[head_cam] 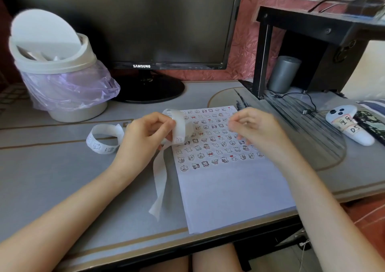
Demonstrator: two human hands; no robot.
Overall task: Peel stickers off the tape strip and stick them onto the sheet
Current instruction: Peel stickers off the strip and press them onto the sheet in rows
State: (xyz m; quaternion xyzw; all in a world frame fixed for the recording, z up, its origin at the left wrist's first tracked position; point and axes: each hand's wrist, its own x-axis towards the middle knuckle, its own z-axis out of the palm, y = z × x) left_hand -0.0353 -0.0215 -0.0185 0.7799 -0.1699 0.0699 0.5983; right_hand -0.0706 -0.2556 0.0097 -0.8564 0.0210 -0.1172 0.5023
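While left hand (150, 135) pinches curled white paper tape strip (179, 125), right hand (257, 130) curls, blurred, contents unclear; mid-peel, next likely needs pressing onto white sheet (229, 192) beneath fingers.

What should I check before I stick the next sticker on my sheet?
1. Left hand grips the tape strip: ok.
2. Right hand pinches something: cannot tell, it is blurred.
3. Bare room on the sheet: ok, its near half is bare.
4. Sheet lies flat on the desk: ok.
5. More to peel: ok, the coil beside the left hand shows printed figures.
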